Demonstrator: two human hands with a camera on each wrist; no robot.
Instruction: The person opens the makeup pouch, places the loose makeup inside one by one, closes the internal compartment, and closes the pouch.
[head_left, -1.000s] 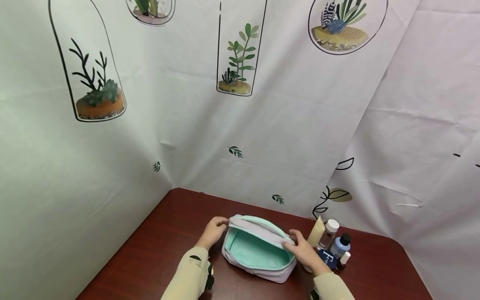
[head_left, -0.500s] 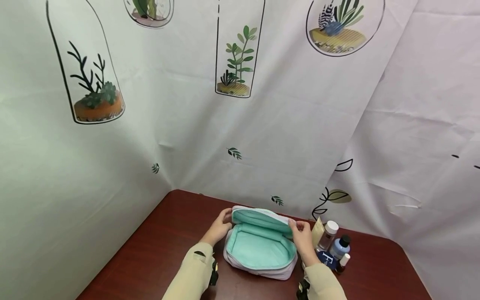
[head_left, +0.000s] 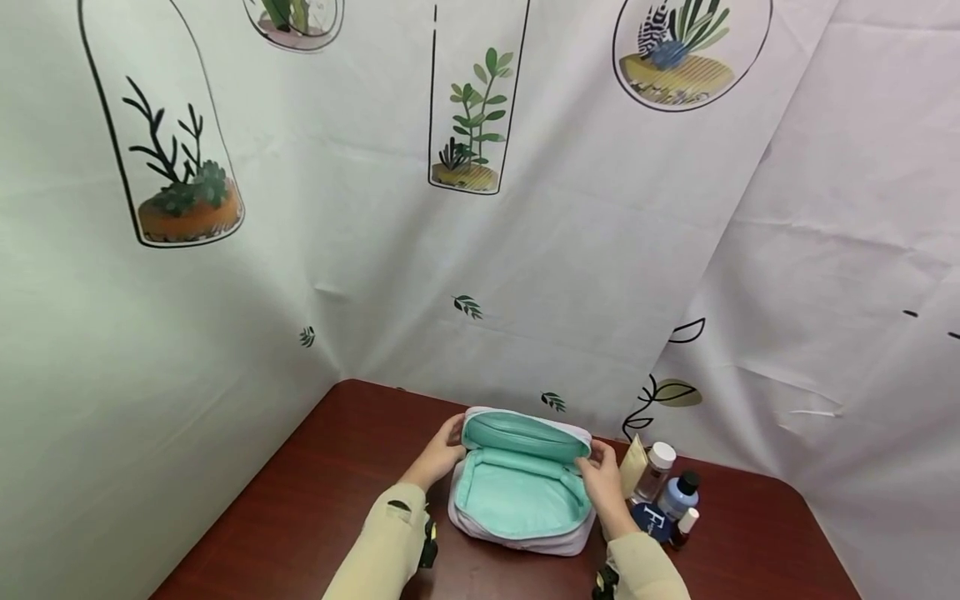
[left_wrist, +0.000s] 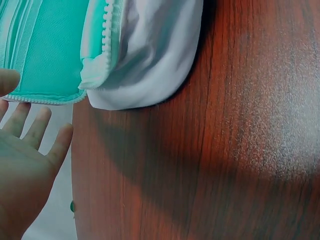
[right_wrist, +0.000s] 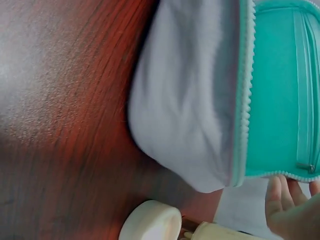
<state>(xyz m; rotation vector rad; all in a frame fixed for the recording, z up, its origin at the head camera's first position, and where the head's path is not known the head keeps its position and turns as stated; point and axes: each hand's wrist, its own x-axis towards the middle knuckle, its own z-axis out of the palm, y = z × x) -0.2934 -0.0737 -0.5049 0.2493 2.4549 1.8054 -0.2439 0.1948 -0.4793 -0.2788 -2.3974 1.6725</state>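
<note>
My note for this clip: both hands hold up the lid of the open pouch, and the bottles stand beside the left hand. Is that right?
Not quite: the head view shows the bottles standing beside the right hand, not the left hand. The rest is right: both hands hold up the lid of the open pouch.

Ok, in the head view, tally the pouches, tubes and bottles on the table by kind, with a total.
Pouch: 1
Cream tube: 1
Bottles: 3, the clear white-capped bottle, the blue black-capped bottle and the small dark white-capped bottle
Total: 5
Left out: the navy round item, whose kind I cannot tell.
</note>
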